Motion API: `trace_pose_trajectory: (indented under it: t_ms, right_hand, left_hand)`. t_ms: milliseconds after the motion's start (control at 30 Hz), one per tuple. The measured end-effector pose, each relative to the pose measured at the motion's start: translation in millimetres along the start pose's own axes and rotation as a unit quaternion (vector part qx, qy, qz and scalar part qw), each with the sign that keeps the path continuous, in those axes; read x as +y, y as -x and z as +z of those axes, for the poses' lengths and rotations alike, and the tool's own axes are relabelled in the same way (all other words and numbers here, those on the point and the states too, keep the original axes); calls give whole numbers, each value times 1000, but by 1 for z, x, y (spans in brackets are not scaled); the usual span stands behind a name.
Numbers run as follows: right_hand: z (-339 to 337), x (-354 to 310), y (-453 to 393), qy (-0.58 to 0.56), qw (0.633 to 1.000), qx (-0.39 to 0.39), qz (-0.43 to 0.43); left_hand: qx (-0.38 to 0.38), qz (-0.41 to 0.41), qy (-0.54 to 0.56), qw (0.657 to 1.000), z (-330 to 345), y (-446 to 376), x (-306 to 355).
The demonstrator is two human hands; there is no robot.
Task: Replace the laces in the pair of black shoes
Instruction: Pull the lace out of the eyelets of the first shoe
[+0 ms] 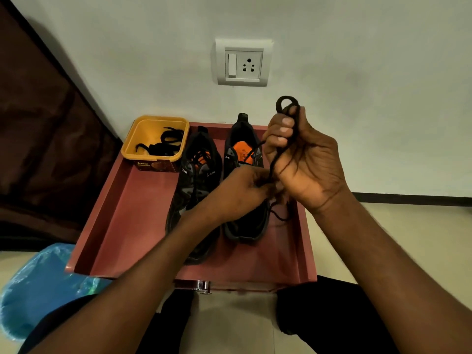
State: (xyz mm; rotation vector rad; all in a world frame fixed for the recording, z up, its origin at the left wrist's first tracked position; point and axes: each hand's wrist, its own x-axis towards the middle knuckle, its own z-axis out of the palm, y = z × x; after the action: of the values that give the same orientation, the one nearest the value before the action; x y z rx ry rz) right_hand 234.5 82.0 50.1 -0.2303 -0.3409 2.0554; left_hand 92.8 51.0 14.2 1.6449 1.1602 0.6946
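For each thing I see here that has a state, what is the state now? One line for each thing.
Right shoe: on the red tray, partly unlaced.
Left shoe: on the tray, lace loose.
Black lace: gathered in the right hand, raised.
Left hand: pinches the lace at the right shoe.
Yellow tub: open, holds black laces.
Wall socket: nothing plugged in.

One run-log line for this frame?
right hand: grips lace | left hand: pinches lace at right shoe | tub: laces
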Motion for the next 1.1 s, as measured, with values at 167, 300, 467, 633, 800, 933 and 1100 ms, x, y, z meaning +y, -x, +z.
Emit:
trace_pose_trajectory:
  t_ms: [167, 300, 467, 633, 800, 933, 1100]
  right_hand:
    - [-29, -10, -3, 715, 658, 166, -166]
    - [-33, 16, 0, 764, 645, 35, -3]
    - [-30, 37, -7, 787, 615, 20, 43]
    - [-15, 22, -13, 568, 821, 51, 19]
    - [-1, 27, -18, 498, 866, 38, -7]
    - [2, 33, -27, 597, 794, 80, -75]
    - [-9, 34, -35, 818, 545, 40, -178]
  left_hand:
    - [189, -45, 255, 947, -44, 2, -7]
    - [203, -39, 534, 820, -59, 3, -6]
    - [237, -48, 567, 787, -70, 4, -8]
    - [263, -49, 118, 956, -69, 10, -15]
    - [88, -6, 442, 893, -49, 17, -6]
    - [-25, -71, 424, 903, -56, 21, -17]
    - [98, -134, 337, 927, -70, 24, -30]
